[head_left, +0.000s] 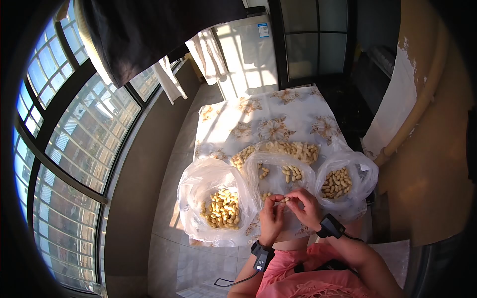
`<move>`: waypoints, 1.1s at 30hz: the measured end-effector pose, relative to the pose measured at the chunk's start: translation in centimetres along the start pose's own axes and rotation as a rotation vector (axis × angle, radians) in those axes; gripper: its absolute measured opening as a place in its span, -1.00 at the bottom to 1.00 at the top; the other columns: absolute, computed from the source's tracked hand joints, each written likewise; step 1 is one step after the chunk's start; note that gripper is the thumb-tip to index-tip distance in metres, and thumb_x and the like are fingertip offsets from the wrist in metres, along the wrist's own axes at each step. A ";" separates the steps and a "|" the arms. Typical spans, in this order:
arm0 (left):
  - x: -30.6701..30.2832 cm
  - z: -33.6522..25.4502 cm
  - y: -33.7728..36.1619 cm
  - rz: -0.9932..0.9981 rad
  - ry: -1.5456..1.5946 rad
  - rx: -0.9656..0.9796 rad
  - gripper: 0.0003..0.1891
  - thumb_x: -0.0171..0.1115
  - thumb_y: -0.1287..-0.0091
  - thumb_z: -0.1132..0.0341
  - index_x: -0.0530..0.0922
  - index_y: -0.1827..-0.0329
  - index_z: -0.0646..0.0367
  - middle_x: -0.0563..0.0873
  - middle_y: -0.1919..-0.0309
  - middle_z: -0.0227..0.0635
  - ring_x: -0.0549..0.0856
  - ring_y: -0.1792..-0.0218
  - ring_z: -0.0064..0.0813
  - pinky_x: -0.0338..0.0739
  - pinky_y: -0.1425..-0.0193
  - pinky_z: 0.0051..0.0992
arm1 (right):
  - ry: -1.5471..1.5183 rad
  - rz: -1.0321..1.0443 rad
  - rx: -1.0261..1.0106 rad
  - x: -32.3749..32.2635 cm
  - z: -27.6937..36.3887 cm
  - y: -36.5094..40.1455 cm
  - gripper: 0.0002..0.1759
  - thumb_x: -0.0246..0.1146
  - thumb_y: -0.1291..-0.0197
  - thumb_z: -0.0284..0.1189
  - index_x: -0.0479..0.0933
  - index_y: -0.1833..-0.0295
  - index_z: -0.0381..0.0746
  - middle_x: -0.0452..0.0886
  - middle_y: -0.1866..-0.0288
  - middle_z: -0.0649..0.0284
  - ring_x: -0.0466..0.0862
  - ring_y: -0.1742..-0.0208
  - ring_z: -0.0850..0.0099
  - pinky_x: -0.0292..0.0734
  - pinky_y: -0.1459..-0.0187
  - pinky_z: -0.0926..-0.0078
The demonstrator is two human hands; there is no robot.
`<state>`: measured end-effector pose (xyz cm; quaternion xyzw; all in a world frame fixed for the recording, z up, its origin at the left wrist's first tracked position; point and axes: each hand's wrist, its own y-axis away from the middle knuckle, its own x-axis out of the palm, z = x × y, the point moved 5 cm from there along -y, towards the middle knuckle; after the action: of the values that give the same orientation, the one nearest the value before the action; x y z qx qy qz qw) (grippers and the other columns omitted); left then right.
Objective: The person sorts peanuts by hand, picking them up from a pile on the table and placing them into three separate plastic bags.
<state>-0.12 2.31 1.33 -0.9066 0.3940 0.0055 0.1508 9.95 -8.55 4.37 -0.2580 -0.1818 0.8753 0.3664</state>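
Observation:
My left hand [271, 218] and my right hand [306, 209] meet over the table's near edge, fingertips pinched together. Between them is a small unshelled peanut [285, 199], partly covered by the fingers. Just beyond, an open clear plastic bag [303, 171] lies spread with a few small groups of peanuts [292, 174] in it. To the left stands an open bag [191, 188] holding a pile of peanuts [222, 208] in sunlight. Another bag [365, 181] on the right has darker-looking peanuts [337, 184] in shade.
A long heap of peanuts [293, 149] in plastic lies behind the middle bag. The table [273, 126] wears a flowered cloth. Dark cloth [154, 30] hangs above at the left, near barred windows [94, 129]. A white fridge-like cabinet [248, 59] stands beyond the table.

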 end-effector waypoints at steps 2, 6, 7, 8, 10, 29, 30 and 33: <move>0.0 -0.1 0.0 0.001 -0.003 0.009 -0.77 0.26 -0.48 0.46 0.52 -0.14 0.23 0.77 0.11 -0.21 0.84 0.20 -0.37 0.65 0.14 -0.45 | -0.002 -0.012 -0.005 0.0 -0.1 0.1 -0.78 0.37 -0.31 -0.56 0.55 -0.03 -0.29 0.62 0.14 0.19 0.66 0.25 0.34 0.58 0.21 0.44; 0.1 0.0 -0.1 0.023 -0.030 0.017 -0.78 0.26 -0.48 0.45 0.54 -0.14 0.22 0.78 0.15 -0.20 0.84 0.19 -0.35 0.65 0.12 -0.44 | -0.018 -0.008 0.010 0.0 -0.4 0.3 -0.80 0.38 -0.28 -0.59 0.53 0.04 -0.30 0.64 0.10 0.15 0.66 0.24 0.37 0.57 0.18 0.47; 0.1 0.2 -0.1 0.039 -0.052 0.020 -0.79 0.25 -0.49 0.44 0.55 -0.14 0.21 0.79 0.16 -0.19 0.84 0.18 -0.34 0.66 0.11 -0.42 | -0.018 -0.008 0.010 0.0 -0.4 0.3 -0.80 0.38 -0.28 -0.59 0.53 0.04 -0.30 0.64 0.10 0.15 0.66 0.24 0.37 0.57 0.18 0.47; 0.1 0.2 0.0 0.039 -0.052 0.020 -0.79 0.25 -0.49 0.44 0.55 -0.14 0.21 0.79 0.16 -0.19 0.84 0.18 -0.34 0.66 0.11 -0.42 | -0.018 -0.003 0.005 -0.1 -0.4 0.3 -0.79 0.39 -0.27 -0.59 0.54 0.04 -0.30 0.64 0.10 0.16 0.66 0.24 0.37 0.57 0.18 0.47; 0.1 0.0 -0.1 0.041 -0.105 0.016 -0.79 0.24 -0.50 0.43 0.55 -0.14 0.21 0.80 0.17 -0.16 0.84 0.14 -0.29 0.66 0.08 -0.40 | -0.019 0.003 0.001 0.0 -0.3 0.3 -0.78 0.40 -0.27 -0.58 0.54 0.03 -0.30 0.64 0.10 0.16 0.66 0.24 0.37 0.57 0.19 0.47; -0.2 -0.2 0.2 -0.041 -0.055 -0.062 -0.78 0.21 -0.57 0.27 0.58 -0.10 0.21 0.77 0.26 -0.17 0.77 0.28 -0.35 0.61 0.16 -0.42 | 0.005 0.052 0.112 0.3 -0.6 0.4 -0.81 0.27 -0.38 -0.53 0.48 -0.05 -0.26 0.60 0.11 0.13 0.67 0.19 0.25 0.58 0.17 0.37; -0.2 -1.0 0.2 -0.038 -0.093 -0.017 -0.79 0.22 -0.56 0.26 0.59 -0.08 0.22 0.77 0.28 -0.17 0.77 0.30 -0.35 0.60 0.18 -0.43 | 0.003 0.066 0.126 0.3 -0.6 0.3 -0.79 0.27 -0.37 -0.52 0.47 -0.06 -0.26 0.59 0.11 0.12 0.67 0.17 0.17 0.58 0.16 0.32; 0.2 -1.0 0.1 -0.020 -0.093 0.026 -0.79 0.22 -0.56 0.25 0.59 -0.05 0.22 0.77 0.31 -0.19 0.75 0.34 -0.37 0.59 0.22 -0.44 | 0.045 0.068 0.076 0.2 -0.2 0.3 -0.77 0.28 -0.35 -0.53 0.46 -0.07 -0.25 0.59 0.10 0.11 0.68 0.16 0.16 0.59 0.16 0.30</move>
<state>-0.16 1.83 2.20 -0.9072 0.3777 0.0408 0.1809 9.78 -8.60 3.94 -0.2696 -0.1312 0.8875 0.3499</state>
